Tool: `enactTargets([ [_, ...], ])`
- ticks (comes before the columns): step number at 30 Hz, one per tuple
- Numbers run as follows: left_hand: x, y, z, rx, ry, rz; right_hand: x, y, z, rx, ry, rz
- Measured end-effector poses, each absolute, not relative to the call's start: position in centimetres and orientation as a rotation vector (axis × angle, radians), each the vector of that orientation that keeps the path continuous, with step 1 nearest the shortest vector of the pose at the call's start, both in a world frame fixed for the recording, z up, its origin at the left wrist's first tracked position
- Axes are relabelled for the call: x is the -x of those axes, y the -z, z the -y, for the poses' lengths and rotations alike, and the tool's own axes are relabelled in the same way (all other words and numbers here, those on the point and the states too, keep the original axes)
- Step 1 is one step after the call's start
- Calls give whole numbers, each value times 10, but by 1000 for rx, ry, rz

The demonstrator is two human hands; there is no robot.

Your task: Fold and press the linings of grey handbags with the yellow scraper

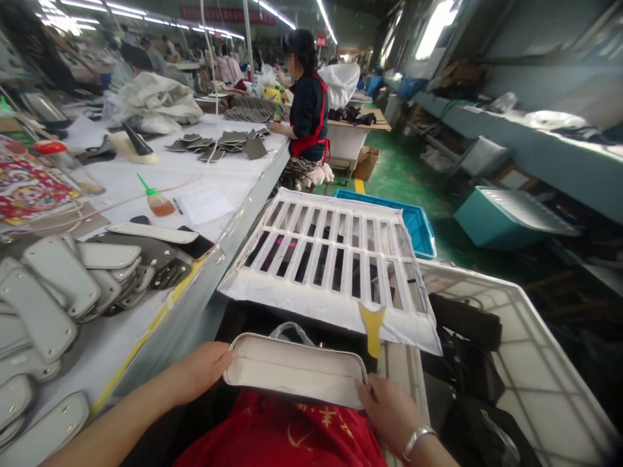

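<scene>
Green floor (396, 139), strip-lit workshop, white-covered table (233, 175) along the left side. Hands, two: left hand (207, 370) and right hand (389, 405), each gripping one end of a single pale, round-cornered panel (292, 363) above a red apron (287, 431). Condition of panel: rim apparently turned up, so its shaping looks done; whether anything remains to be fixed to it cannot be told. Just beyond: clear plastic loop (292, 324); white slatted rack (311, 301) with a flared yellow piece (372, 327) at its near edge. Right: white crate (523, 324) holding dark goods (464, 319), seemingly further made up than the panel. Left, on the table: heap of pale oblong pieces (61, 275), metal fittings already set near their ends, loose; by appearance, much still outstanding. Farther along: green-topped bottle (159, 205); dark grey pieces (241, 143), likewise loose. Farther still: co-worker (307, 107) at the table's edge.
</scene>
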State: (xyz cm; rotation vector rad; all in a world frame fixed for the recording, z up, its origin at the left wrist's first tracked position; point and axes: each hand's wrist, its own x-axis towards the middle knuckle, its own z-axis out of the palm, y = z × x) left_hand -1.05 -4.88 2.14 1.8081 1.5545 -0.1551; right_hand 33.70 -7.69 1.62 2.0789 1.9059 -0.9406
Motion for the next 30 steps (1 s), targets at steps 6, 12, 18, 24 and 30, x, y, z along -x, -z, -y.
enactTargets([
  [6, 3, -23, 51, -1924, 268, -1608, -336, -15, 72, -2028, 906, -1880],
  [12, 4, -23, 51, -1912, 219, -1581, -338, -15, 67, -1940, 923, -1902],
  [18, 16, -18, 53, -1407, -18, -1390, -339, -25, 70, -2018, 1010, -1922],
  [24, 14, -19, 49, -1706, 89, -1516, -336, -22, 74, -1960, 878, -1926],
  [30, 9, -22, 46, -1837, 132, -1523, -330, -18, 72, -1737, 722, -2006],
])
